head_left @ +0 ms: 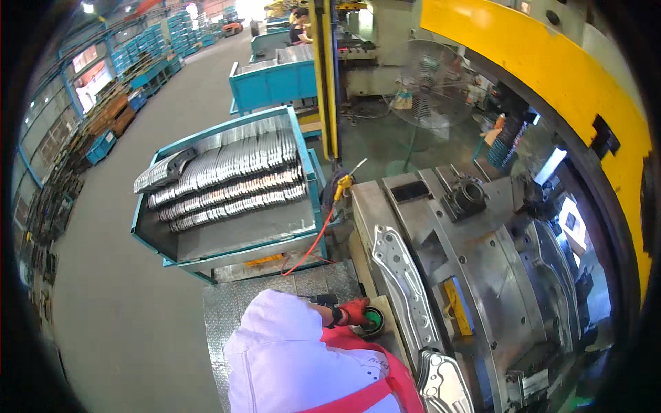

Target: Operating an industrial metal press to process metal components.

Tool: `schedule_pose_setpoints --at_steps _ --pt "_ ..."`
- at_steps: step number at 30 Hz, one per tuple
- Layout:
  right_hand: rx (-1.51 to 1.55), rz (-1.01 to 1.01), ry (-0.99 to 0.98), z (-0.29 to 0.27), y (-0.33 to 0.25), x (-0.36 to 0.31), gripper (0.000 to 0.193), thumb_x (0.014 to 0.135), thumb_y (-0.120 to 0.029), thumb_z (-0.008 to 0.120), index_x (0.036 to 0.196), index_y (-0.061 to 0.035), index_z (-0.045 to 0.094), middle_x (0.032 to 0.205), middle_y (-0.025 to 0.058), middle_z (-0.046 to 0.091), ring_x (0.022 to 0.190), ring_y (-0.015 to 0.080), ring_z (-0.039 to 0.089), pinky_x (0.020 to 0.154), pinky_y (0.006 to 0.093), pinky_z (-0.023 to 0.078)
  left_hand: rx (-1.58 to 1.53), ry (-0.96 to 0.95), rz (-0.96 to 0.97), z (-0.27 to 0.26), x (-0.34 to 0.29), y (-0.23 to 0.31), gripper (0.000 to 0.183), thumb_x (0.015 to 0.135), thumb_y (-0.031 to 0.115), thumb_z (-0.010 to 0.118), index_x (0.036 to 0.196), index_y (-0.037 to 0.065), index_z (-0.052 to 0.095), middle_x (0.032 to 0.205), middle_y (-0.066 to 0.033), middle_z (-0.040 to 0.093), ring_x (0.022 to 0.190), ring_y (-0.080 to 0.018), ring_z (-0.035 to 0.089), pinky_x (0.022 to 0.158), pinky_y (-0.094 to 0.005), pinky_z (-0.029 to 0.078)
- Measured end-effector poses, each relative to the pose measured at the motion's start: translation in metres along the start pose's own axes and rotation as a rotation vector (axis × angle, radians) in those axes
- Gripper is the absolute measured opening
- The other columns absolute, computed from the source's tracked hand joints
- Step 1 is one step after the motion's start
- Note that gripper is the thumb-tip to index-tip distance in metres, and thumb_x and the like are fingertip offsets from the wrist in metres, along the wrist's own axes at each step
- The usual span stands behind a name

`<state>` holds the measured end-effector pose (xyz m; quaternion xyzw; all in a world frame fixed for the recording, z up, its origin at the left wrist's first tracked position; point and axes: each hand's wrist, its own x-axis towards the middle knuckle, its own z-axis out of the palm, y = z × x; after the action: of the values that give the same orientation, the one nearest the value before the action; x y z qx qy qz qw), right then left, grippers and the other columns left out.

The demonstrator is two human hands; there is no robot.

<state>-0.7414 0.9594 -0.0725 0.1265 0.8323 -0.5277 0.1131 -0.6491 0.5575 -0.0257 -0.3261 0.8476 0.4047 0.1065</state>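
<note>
Our red-gloved left hand (355, 312) apparently reaches into the green-centred pot (379, 324), at its four o'clock; pinching or spread, we cannot tell. The next move calls for steering past the metal panel (409, 289) at two o'clock.

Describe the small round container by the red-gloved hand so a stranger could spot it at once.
Start at the yellow machine frame on the right, then the grey metal block below it. By that block's left edge, left of the long stamped panel, a red-gloved hand meets the small round container. Its dark rim and green inside set it apart from the silver panel.
</note>
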Motion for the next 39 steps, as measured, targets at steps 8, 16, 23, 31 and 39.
schedule_pose_setpoints --at_steps 8,16,23,31,39 --pt "0.219 0.093 0.145 -0.024 0.073 -0.065 0.065 0.065 -0.016 0.074 0.121 -0.0002 0.045 0.115 0.0166 0.053 0.106 0.0276 0.05 0.091 0.0392 0.041 -0.402 0.062 0.055 0.0 -0.012 -0.001 0.065 0.062 0.027 0.078 0.115 0.002 0.049 0.106 -0.0209 0.058 0.1 -0.0335 0.056 0.083 -0.0391 0.045" --pt "0.175 0.234 0.301 -0.021 0.101 -0.078 0.084 0.051 -0.007 0.077 0.126 -0.0001 0.04 0.122 0.0208 0.047 0.112 0.0334 0.046 0.094 0.0406 0.039 -0.205 0.03 0.027 0.007 0.008 -0.022 0.076 0.066 0.015 0.076 0.128 -0.002 0.036 0.116 -0.0156 0.053 0.106 -0.0242 0.053 0.088 -0.0325 0.043" --pt "0.164 0.202 0.19 -0.024 0.097 -0.075 0.093 0.055 -0.017 0.078 0.134 -0.0003 0.032 0.127 0.0234 0.042 0.12 0.0358 0.037 0.101 0.0426 0.031 -0.374 -0.047 0.038 0.0 0.001 -0.014 0.079 0.066 0.02 0.075 0.129 -0.003 0.034 0.113 -0.0187 0.055 0.103 -0.027 0.055 0.086 -0.0337 0.044" --pt "0.101 0.133 0.167 -0.029 0.1 -0.073 0.079 0.058 -0.017 0.078 0.125 -0.0013 0.039 0.114 0.0192 0.051 0.103 0.0332 0.05 0.089 0.0421 0.042 0.814 -0.74 0.271 -0.113 0.019 0.125 0.06 0.075 0.059 0.056 0.095 0.003 0.063 0.091 -0.0164 0.064 0.084 -0.0318 0.062 0.076 -0.0418 0.046" --pt "0.422 0.282 0.074 -0.035 0.088 -0.075 0.077 0.067 -0.017 0.076 0.13 -0.0057 0.034 0.106 0.0127 0.053 0.09 0.0192 0.054 0.068 0.0322 0.049 0.447 0.524 1.484 -0.138 0.064 0.366 0.051 0.078 0.034 0.062 0.121 0.008 0.05 0.115 -0.0193 0.052 0.109 -0.0358 0.049 0.091 -0.0428 0.041"
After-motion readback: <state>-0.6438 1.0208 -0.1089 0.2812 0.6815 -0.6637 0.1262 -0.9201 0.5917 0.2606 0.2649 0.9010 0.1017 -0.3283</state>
